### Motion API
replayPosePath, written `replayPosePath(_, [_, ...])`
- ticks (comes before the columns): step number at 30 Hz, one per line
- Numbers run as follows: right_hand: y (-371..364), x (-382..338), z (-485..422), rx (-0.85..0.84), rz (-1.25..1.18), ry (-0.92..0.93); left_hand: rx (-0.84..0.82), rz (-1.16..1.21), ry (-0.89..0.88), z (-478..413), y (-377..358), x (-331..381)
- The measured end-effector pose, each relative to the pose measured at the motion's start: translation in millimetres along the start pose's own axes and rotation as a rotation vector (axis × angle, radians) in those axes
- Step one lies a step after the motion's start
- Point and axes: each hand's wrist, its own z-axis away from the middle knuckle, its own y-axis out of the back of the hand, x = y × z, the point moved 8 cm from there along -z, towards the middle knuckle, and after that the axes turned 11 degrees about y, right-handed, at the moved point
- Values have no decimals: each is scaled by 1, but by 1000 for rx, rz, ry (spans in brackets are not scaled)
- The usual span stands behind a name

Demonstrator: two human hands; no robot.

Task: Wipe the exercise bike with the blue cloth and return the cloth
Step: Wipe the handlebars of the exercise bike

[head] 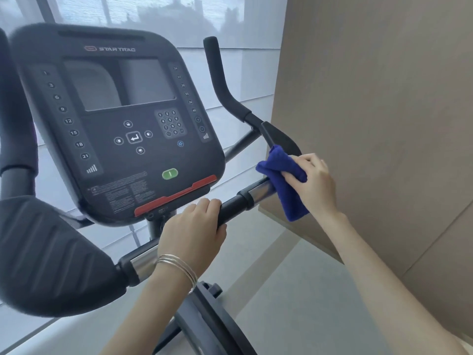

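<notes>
Hands both clenched: right [311, 183] around blue cloth [284, 180], left [194, 226] around handlebar [235, 204].

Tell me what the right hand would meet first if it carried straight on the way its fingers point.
The right hand points left across the blue cloth, already pressed on the chrome handlebar section. Beyond that, probably the console's right edge, though depth is unclear.

Sheer window blind [158, 19] behind, beige wall panel [384, 98] at right, pale floor [294, 303], thin bangles [179, 267]
</notes>
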Motion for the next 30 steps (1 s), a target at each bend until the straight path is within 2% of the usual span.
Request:
replayPosePath(3, [-9, -40, 17, 49, -52, 115, 17, -27, -23, 2, 2, 3])
replayPosePath(7, [-18, -69, 24, 14, -85, 241, 64, -45, -51, 3, 5, 6])
replayPosePath(13, [-4, 4, -10, -34, -82, -98, 48, -29, -24, 3, 2, 2])
replayPosePath(17, [-6, -15, 4, 47, -79, -55, 2, -39, 2, 0, -2, 1])
replayPosePath(20, [-11, -41, 42, 126, -229, 52, -44, -59, 67, -6, -7, -1])
replayPosePath(23, [-11, -30, 71, 87, -258, 82, -120, -106, 67, -16, -14, 7])
replayPosePath(27, [-19, 17, 94, -128, -55, -80, -150, -107, 51, -25, -17, 22])
replayPosePath(30, [-18, 38, 99, -85, -109, -241, -166, -98, 81, -26, -20, 24])
